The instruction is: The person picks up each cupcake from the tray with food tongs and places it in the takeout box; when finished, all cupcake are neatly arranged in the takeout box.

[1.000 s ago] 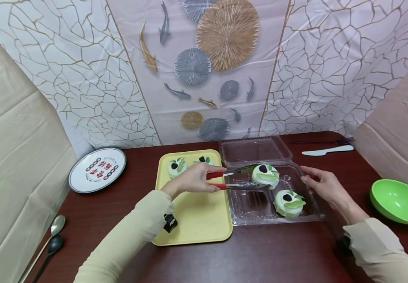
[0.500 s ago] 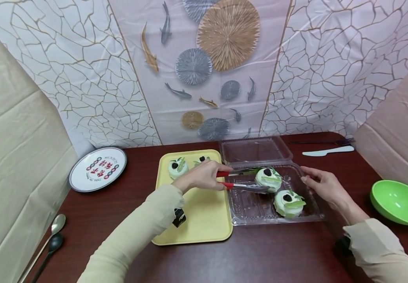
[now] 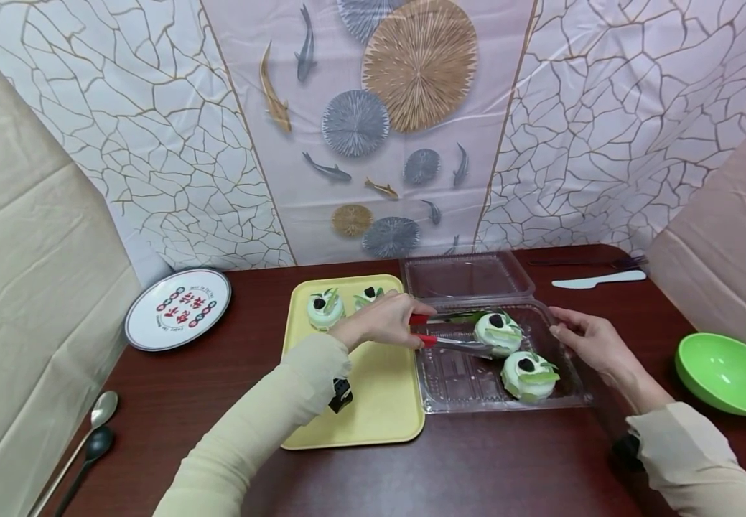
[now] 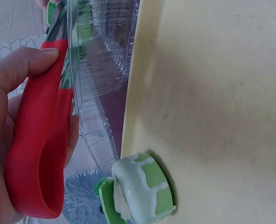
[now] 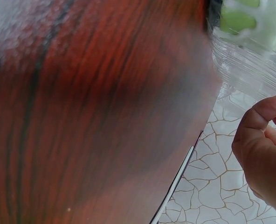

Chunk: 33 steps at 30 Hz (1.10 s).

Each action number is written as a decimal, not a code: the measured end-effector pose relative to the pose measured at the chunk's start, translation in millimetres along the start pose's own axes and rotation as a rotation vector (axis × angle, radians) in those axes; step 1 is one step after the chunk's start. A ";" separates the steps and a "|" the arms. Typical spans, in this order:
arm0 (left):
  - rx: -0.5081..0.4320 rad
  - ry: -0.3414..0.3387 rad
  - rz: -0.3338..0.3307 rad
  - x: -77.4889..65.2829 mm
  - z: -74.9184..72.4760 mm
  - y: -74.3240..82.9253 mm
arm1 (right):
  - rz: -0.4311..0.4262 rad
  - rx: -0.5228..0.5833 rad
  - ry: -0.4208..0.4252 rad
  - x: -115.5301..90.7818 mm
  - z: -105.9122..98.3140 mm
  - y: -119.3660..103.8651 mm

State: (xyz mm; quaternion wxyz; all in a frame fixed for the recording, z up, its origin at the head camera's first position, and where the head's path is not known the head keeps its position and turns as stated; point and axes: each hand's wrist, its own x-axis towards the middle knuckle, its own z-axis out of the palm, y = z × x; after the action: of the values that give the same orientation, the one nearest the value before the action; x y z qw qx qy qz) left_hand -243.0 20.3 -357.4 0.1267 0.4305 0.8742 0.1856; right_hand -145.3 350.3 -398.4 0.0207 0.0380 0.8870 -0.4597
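we log: l. hand round red-hdl. tongs, tips parted abt. rear cake in clear box, r. of that grip along tongs' l.-r. axis, nearer r. hand, which pinches box rim.

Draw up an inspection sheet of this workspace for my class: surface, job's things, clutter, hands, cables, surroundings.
Surface: dark reddish-brown table.
Job's things: red-handled tongs around one iced cake, contact beneath unclear; second cake in the opened clear clamshell; third cake and partly hidden fourth cake on yellow tray.
Clutter: white plate, metal spoon, black spoon, white knife, dark fork, green bowl.
Hands: left hand grips tongs; right hand pinches clamshell's edge.
Cables: nothing seen.
Surroundings: fish-and-disc backdrop; beige cloth alongside.
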 end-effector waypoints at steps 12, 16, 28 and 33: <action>0.037 -0.013 0.010 5.7 1.8 2.2 | -0.015 0.009 0.005 -0.3 -1.0 -0.4; 0.023 -0.020 0.004 4.5 0.8 2.0 | -0.009 0.011 0.001 -0.6 -1.4 -0.5; 0.047 -0.032 -0.017 -2.5 -2.9 4.7 | -0.003 0.016 -0.001 -1.2 -1.8 -0.8; 0.073 -0.009 -0.020 -3.9 -1.0 8.2 | -0.005 0.015 0.003 -0.5 -1.0 -0.9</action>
State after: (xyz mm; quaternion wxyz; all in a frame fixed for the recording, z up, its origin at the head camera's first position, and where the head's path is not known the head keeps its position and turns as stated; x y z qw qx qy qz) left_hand -235.2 21.5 -352.8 0.1166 0.4267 0.8842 0.1504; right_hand -144.9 350.6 -397.0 0.0182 0.0367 0.8838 -0.4661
